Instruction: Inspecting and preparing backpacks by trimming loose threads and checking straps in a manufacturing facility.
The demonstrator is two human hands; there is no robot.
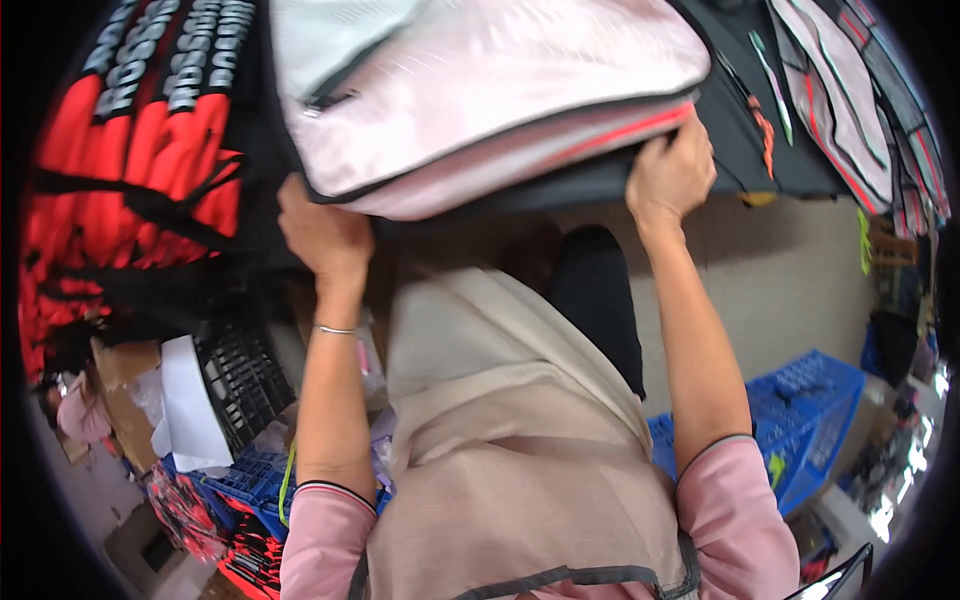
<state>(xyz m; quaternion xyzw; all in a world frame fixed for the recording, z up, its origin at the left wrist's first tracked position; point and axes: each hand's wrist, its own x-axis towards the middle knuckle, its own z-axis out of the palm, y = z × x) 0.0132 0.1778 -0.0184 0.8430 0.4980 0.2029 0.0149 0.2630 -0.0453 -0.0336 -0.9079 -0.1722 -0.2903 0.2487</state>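
A pale pink and light grey fabric bag (pixel 510 100) with black piping lies at the far edge of the view, on a black-covered table (pixel 740 140). A zip with a dark pull runs across its left part, and a red strip shows along its lower side. My left hand (pixel 325 230) grips the bag's near left corner, its fingertips partly hidden beneath the fabric. At the near right corner, my right hand (pixel 672 172) is closed on the edge by the red strip. The bag's far end is out of view.
Red and black fabric pieces (pixel 150 150) with pale lettering are piled at the left. A slim white-green tool (pixel 770 85) and an orange-handled tool (pixel 762 130) lie on the right. Beyond them are more grey-pink pieces (pixel 835 100). Blue crates (pixel 800 420) stand below on both sides.
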